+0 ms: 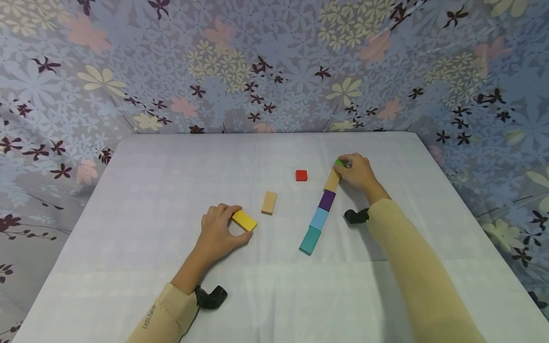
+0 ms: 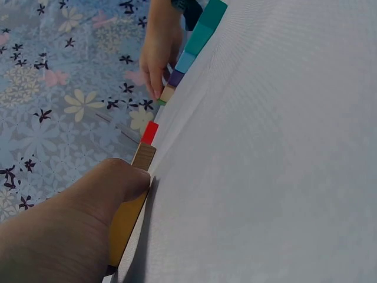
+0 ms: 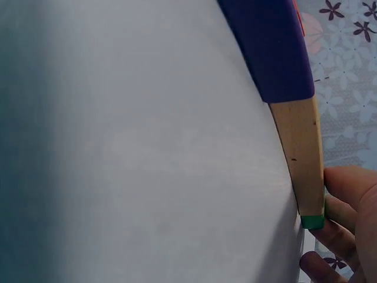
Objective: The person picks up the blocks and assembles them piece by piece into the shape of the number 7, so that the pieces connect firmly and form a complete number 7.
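In the head view, a slanting row of blocks runs up the table: a teal block (image 1: 310, 240), a light blue block (image 1: 319, 219), a purple block (image 1: 327, 200), a plain wood block (image 1: 332, 181) and a green block (image 1: 339, 163) at the far end. My right hand (image 1: 357, 172) pinches the green block, which is mostly hidden by the fingers. The right wrist view shows the green block (image 3: 313, 221) against the wood block's end. To the left, my left hand (image 1: 218, 232) holds a yellow block (image 1: 244, 220) between thumb and fingers, at the table surface.
A second plain wood block (image 1: 269, 203) lies between the yellow block and the row. Farther back is a small red block (image 1: 301, 176). The white-covered table (image 1: 180, 166) meets a flowered cloth (image 1: 274, 62) along its back edge. Black wrist mounts (image 1: 211, 297) stick out from the sleeves.
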Motion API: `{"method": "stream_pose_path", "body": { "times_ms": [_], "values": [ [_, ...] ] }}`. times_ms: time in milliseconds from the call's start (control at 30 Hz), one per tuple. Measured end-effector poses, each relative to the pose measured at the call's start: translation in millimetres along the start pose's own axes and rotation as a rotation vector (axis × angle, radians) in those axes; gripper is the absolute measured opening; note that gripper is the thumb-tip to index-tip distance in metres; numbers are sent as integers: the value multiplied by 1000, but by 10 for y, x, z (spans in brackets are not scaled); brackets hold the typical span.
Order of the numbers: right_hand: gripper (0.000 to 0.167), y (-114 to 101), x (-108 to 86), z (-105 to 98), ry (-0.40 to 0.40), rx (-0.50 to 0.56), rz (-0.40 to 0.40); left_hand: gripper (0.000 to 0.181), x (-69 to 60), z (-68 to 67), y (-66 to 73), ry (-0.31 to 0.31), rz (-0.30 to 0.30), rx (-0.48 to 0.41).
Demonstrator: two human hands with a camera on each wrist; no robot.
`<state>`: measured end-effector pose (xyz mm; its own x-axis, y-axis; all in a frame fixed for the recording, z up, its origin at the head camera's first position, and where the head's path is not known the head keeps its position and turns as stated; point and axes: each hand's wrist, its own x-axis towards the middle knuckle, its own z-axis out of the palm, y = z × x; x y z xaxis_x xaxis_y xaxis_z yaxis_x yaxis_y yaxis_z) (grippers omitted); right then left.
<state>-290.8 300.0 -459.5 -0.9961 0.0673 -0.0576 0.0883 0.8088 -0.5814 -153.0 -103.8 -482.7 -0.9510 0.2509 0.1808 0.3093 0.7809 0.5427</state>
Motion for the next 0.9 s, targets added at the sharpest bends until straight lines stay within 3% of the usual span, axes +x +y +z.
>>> {"method": "stream_pose_path", "body": {
  "times_ms": [400, 900],
  "values": [
    [50, 44, -25, -2, 6, -25, -46, 67, -1, -14, 19, 8, 1, -5],
    [63, 37, -161, -41, -63, -108, -119, 68, 8, -8, -14, -17, -8, 6]
  ]
}}
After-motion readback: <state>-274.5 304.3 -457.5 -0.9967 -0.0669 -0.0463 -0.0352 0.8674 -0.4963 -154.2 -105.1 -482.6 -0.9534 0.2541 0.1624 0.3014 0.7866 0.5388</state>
